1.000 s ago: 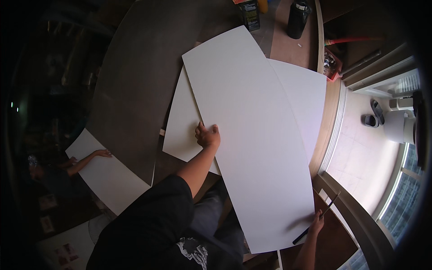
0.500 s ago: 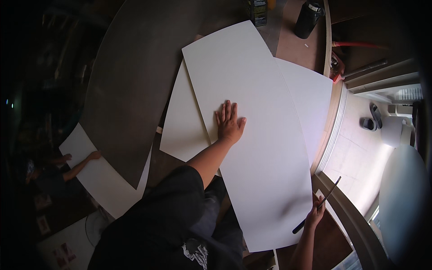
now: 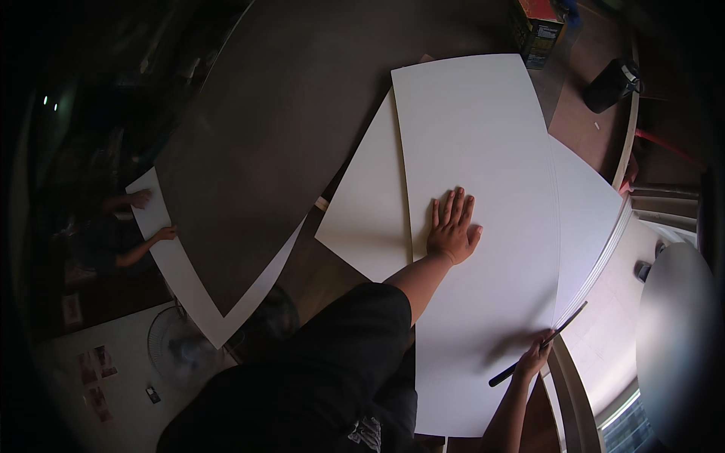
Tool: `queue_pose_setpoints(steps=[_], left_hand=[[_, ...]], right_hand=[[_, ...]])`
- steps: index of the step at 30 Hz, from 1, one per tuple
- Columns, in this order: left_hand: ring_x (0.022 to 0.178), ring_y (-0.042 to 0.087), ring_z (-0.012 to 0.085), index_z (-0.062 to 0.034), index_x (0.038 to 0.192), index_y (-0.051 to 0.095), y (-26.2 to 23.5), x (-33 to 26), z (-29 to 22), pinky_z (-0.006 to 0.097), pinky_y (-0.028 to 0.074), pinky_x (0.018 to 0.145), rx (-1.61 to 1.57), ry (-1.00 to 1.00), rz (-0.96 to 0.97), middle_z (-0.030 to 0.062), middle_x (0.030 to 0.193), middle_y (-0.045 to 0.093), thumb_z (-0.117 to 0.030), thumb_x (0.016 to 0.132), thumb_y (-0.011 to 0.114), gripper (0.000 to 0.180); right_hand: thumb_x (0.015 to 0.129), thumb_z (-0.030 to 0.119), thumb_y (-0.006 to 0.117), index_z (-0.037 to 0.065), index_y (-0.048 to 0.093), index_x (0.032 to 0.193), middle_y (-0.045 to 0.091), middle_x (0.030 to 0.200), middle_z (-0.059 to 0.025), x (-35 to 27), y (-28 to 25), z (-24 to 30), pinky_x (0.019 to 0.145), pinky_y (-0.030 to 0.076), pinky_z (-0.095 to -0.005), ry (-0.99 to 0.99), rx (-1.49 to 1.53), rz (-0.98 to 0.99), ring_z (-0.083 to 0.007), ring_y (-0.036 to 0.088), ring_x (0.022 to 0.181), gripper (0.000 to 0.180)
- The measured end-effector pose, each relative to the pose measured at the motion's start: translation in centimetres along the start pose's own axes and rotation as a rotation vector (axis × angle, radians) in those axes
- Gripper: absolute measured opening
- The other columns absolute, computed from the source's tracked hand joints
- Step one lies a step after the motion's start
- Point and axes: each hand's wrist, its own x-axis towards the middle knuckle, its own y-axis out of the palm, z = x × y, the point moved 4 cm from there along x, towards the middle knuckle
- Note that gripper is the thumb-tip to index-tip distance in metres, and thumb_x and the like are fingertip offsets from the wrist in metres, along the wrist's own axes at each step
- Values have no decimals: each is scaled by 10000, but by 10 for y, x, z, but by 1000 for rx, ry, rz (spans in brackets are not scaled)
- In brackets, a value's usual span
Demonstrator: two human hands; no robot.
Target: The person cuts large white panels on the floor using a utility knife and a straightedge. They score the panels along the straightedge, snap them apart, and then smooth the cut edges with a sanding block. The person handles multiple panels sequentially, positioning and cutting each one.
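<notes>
My left hand (image 3: 451,226) lies flat, fingers spread, on the top white board (image 3: 483,151), a long white sheet that runs from the far end toward me. Under it lie other white boards (image 3: 366,204), fanned out to the left and right. My right hand (image 3: 532,361) sits at the near right edge of the top board and holds a long thin black tool (image 3: 538,344), angled up to the right along that edge.
A large dark grey panel (image 3: 272,128) covers the left half of the view. Another person's hands (image 3: 155,219) hold a white board (image 3: 189,287) at far left. A black bottle (image 3: 610,84) and a box (image 3: 540,30) stand at the far right.
My left hand slid forward from the board's left edge onto its middle and flattened with fingers spread. The view has moved closer over the boards. My right hand stays at the near right edge.
</notes>
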Motion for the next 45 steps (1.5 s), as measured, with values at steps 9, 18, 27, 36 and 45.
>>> queue_pose_setpoints(steps=[9,18,27,36,45], left_hand=[[1548,103,316,-57,1566,282,2,2,-4,581,64,1235,-102,7,-9,164,1661,169,-441,992,458,713],[1559,7,310,-61,1585,239,13,3,-1,553,15,1241,-74,12,-14,150,1682,71,-476,1002,394,733],[1559,10,309,-63,1585,236,19,4,5,548,7,1241,-87,-2,-10,157,1681,74,-463,1003,398,725],[1555,49,283,-95,1594,216,15,6,0,541,19,1241,-72,-37,140,129,1677,111,-483,1000,412,737],[1565,-19,255,-125,1620,136,19,7,-3,546,-27,1242,40,-43,204,85,1698,25,-518,1014,343,750]], right_hand=[[1073,334,476,-30,404,1502,421,1542,-226,7,4,-3,1154,352,-382,16,-117,-42,-323,450,1400,568],[1076,429,396,78,394,1534,393,1558,-219,7,9,-5,1157,388,-447,30,-217,-72,-370,412,1427,577],[1079,393,422,22,387,1527,434,1532,-215,9,17,-9,1143,382,-421,44,-188,-89,-348,459,1393,583],[1065,451,411,47,381,1535,375,1573,-182,5,9,-6,1185,275,-475,-34,-229,-80,-334,387,1440,620],[1064,311,436,45,416,1516,438,1530,-167,-1,12,13,1186,239,-443,-60,-368,-100,-333,382,1437,524]])
